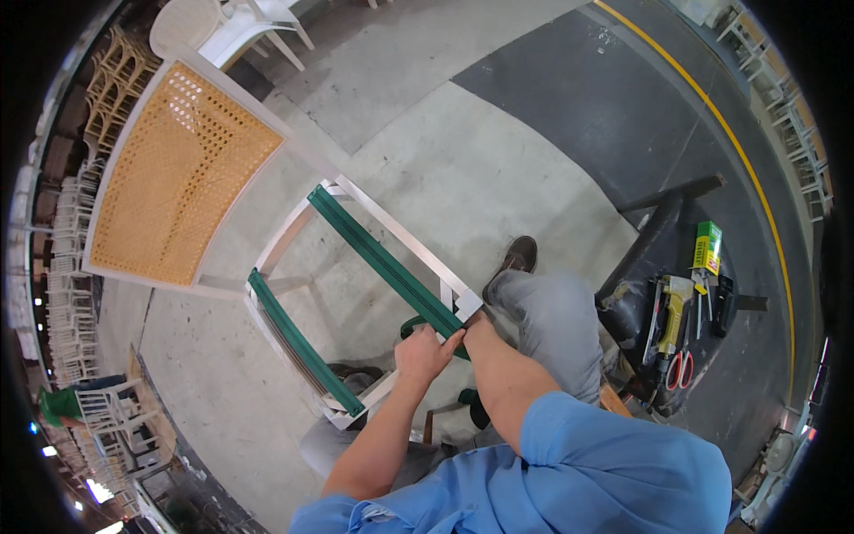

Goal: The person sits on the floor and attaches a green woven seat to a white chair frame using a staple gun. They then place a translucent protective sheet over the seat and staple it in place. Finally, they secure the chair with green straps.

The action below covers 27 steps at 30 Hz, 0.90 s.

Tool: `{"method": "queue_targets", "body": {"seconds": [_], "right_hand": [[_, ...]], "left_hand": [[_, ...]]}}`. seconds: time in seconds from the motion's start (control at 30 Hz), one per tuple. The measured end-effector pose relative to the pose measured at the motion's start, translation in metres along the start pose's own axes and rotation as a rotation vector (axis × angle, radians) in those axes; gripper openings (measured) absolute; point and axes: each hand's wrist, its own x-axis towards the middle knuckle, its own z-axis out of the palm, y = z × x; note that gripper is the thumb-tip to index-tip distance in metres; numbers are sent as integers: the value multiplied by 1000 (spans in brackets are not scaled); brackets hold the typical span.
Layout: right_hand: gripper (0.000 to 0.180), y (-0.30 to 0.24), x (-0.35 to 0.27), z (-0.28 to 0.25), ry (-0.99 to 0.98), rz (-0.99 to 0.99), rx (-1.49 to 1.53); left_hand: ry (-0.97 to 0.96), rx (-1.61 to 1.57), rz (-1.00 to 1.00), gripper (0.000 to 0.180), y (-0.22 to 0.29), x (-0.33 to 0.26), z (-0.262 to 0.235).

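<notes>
A pale chair frame with a woven cane back is tilted in front of me, its seat opening bare. Two dark green webbing straps run across that opening: one long strap to the near right corner, another strap along the left side. My left hand is closed at the near end of the long strap, its thumb pressed against the green band. My right hand reaches in at the same corner; its fingers are hidden behind the frame and strap. A loop of green webbing hangs below my left hand.
At my right a dark stool carries a yellow staple gun, red-handled scissors, a green-and-yellow box and other tools. Stacked chairs line the far left. A white chair stands at the back. A person in green is at lower left.
</notes>
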Motion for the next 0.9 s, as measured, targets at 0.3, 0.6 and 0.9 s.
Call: {"method": "queue_targets", "body": {"seconds": [0.3,0.6,0.9], "right_hand": [[27,-9,48,-9,13,4,-37],[24,-13,84,-9,21,-16,-55],[22,-20,81,-22,-3,-47,-144]], "left_hand": [[-228,-349,81,50,-20,8,-6],[-49,-50,163,53,-7,13,-1],[-208,-363,208,46,-33,23,11]]}}
